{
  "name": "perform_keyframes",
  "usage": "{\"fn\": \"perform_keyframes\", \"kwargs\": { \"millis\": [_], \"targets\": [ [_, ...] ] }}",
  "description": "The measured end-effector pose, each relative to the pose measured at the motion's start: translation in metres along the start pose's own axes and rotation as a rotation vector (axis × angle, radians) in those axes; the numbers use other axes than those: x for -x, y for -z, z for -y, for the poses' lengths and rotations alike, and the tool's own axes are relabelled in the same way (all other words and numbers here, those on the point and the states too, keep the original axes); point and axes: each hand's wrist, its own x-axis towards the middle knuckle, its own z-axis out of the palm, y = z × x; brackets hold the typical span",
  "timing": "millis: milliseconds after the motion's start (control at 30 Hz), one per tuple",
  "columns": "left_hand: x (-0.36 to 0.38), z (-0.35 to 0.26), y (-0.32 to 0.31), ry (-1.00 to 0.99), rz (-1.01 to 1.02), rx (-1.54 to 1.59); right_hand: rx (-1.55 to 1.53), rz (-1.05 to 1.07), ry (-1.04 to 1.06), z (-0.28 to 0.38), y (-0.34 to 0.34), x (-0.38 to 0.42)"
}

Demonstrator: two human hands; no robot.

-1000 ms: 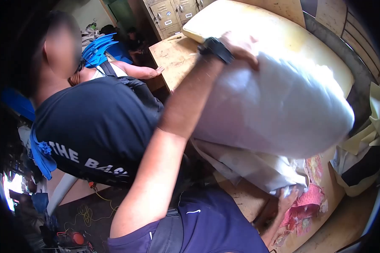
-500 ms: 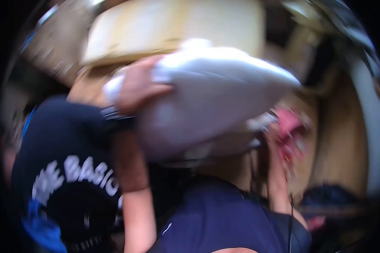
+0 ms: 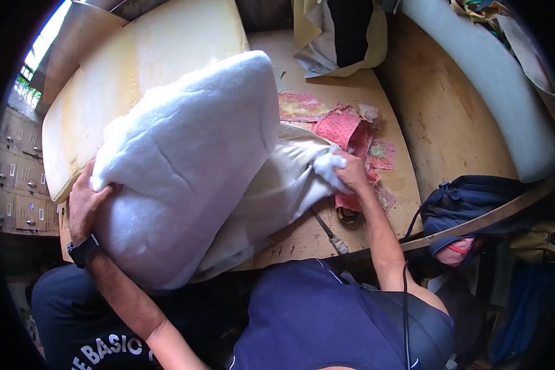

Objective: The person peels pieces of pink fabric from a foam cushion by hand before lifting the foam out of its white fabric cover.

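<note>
A thick white cushion [image 3: 185,166], wrapped in fluffy wadding, leans across the table in front of me. My left hand [image 3: 87,200], a dark watch on its wrist, grips the cushion's left edge, thumb over the top. On the right, my right hand [image 3: 353,172] is closed around a white tuft of wadding [image 3: 330,168] at the corner of a beige fabric cover [image 3: 283,179]. That cover lies creased, partly hidden beneath the cushion. Just beyond my right hand are pink patterned cloth scraps [image 3: 339,128].
Yellowed foam slabs [image 3: 160,43] stand behind the cushion. The wooden table [image 3: 308,240] holds a thin tool [image 3: 332,233] and a tape measure [image 3: 346,214]. A dark bag [image 3: 456,206] sits at the right, with a long pale padded piece [image 3: 475,74] beyond. Beige-and-black material [image 3: 345,37] is at the back.
The cushion has swung left and tilted more upright, uncovering the beige cover. My left hand has moved left with it. My right hand has shifted slightly up and left.
</note>
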Motion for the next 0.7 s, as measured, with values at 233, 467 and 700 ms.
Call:
{"fn": "perform_keyframes", "kwargs": {
  "millis": [233, 467, 700],
  "targets": [
    [0.012, 0.015, -0.003, -0.071, 0.032, 0.143, 0.506, 0.161, -0.130, -0.012, -0.088, -0.002],
    [0.034, 0.039, -0.014, -0.028, -0.030, 0.154, -0.103, 0.333, -0.106, 0.006, -0.025, -0.010],
    [0.052, -0.004, -0.010, -0.041, -0.081, 0.180, -0.648, -0.016, -0.167, -0.040, 0.027, -0.090]
  ]
}}
